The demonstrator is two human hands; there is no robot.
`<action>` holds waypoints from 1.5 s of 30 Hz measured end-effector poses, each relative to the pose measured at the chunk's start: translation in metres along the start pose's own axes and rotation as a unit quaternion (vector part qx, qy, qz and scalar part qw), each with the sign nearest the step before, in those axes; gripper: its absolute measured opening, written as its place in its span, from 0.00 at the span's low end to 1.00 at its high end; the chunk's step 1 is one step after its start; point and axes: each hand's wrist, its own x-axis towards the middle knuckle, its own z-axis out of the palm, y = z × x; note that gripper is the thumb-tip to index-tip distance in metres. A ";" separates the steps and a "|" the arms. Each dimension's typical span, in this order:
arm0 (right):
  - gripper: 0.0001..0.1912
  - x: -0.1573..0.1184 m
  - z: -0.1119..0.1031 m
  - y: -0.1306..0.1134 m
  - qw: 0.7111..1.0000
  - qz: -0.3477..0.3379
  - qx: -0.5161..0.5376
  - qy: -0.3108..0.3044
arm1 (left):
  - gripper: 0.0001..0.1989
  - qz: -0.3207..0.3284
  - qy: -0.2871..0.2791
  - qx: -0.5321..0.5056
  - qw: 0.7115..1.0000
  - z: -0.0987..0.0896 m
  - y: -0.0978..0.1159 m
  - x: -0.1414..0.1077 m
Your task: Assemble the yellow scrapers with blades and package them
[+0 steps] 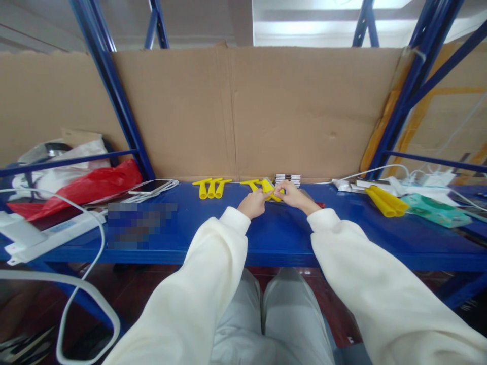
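My left hand (pixel 252 204) is closed around part of a yellow T-shaped plastic scraper (pixel 268 188) just above the blue bench. Close beside it, my right hand (pixel 296 195) pinches at the same scraper's right side, thumb and forefinger together; anything small between those fingertips is too small to make out. Another yellow scraper (pixel 250 183) lies right behind my left hand. Farther left, three more yellow scrapers (pixel 211 188) lie in a row, handles toward me. Behind my right hand is a stack of small white-and-dark packs (pixel 288 179).
A blue bench (pixel 213 233) runs below a cardboard panel (pixel 297 111) and blue posts. On the left are a phone (pixel 150 186), a red bag (pixel 87 190), a white power strip (pixel 57 233) and loose cables. Yellow handles (pixel 386 202) and a green packet (pixel 437 210) lie right.
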 end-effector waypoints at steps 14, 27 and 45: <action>0.05 -0.008 -0.001 -0.014 0.992 0.098 -0.081 -0.025 | 0.28 0.001 0.005 0.001 1.000 0.000 0.001 -0.002; 0.05 -0.013 -0.004 -0.016 0.991 0.035 -0.120 -0.037 | 0.29 0.017 -0.004 -0.008 1.000 -0.002 0.001 -0.003; 0.04 -0.015 -0.019 -0.037 0.922 0.305 0.218 -0.098 | 0.28 -0.013 0.038 -0.035 0.999 -0.001 -0.004 -0.002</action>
